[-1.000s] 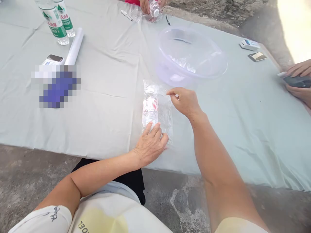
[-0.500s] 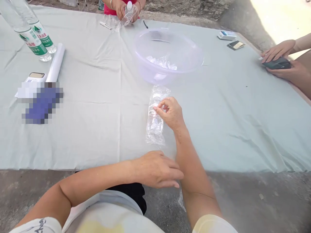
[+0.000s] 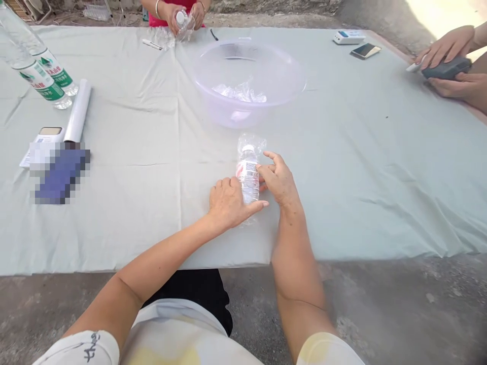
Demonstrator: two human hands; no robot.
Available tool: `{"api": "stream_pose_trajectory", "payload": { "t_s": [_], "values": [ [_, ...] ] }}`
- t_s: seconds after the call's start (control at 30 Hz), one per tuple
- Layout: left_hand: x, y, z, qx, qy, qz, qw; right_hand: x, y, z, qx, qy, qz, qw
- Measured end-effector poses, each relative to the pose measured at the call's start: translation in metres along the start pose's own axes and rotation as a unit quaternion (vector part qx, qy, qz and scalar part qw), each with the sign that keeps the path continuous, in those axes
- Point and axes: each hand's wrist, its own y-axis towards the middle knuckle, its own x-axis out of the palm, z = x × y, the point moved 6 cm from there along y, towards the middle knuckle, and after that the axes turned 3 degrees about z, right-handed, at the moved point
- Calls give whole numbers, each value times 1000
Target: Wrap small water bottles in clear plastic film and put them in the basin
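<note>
A small clear plastic bottle [image 3: 250, 188] with a white cap and a white-and-pink label lies on the table, cap end away from me, inside a loose clear plastic bag [image 3: 245, 139]. My left hand [image 3: 227, 202] presses against its left side, fingers folded down and thumb stretched across the bottle's lower end. At the right side is my right hand [image 3: 280, 180], thumb touching the label's edge and index finger raised apart. Its lower fingers are partly hidden beside the bottle.
Beyond the bottle stands a translucent purple basin [image 3: 213, 109] with crumpled clear plastic inside. Two large water bottles [image 3: 47, 83], a white roll [image 3: 79, 111] and a blurred-out blue item [image 3: 63, 175] are at left. Across the table, a person's hands [image 3: 169, 12] hold a bottle; another person's hands [image 3: 451, 48] hold a dark object.
My left hand has moved up from the table's front edge to the bottle. The bottle's label now faces up more, and my right hand's thumb and index finger have spread apart.
</note>
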Motion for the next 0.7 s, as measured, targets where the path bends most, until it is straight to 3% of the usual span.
{"api": "stream_pose_trajectory", "payload": {
  "t_s": [0.13, 0.3, 0.33, 0.4, 0.47, 0.53, 0.6, 0.7],
  "values": [
    [5, -3, 1, -26, -42, 34, 998, 6, -2, -2, 8, 47, -2, 999],
    [-23, -8, -34, -44, -263, 63, 962, 10, -7, -19, -28, 161, -16, 986],
    [-30, -8, -42, -43, -310, 49, 949, 6, -8, -21, -40, 157, 11, 987],
    [-41, -9, -58, -42, -379, 7, 924, -10, -11, -25, -77, 130, 125, 980],
    [-53, -12, -75, -45, -406, -10, 913, -28, -19, -32, -149, 106, 259, 948],
    [-60, -17, -89, -49, -413, -23, 909, -31, -27, -39, -232, 79, 302, 921],
    [-62, -21, -99, -50, -421, -42, 905, -20, -27, -44, -283, 56, 239, 927],
    [-61, -26, -106, -30, -466, -42, 883, 7, -21, -41, -277, 90, 64, 955]
  ]
}}
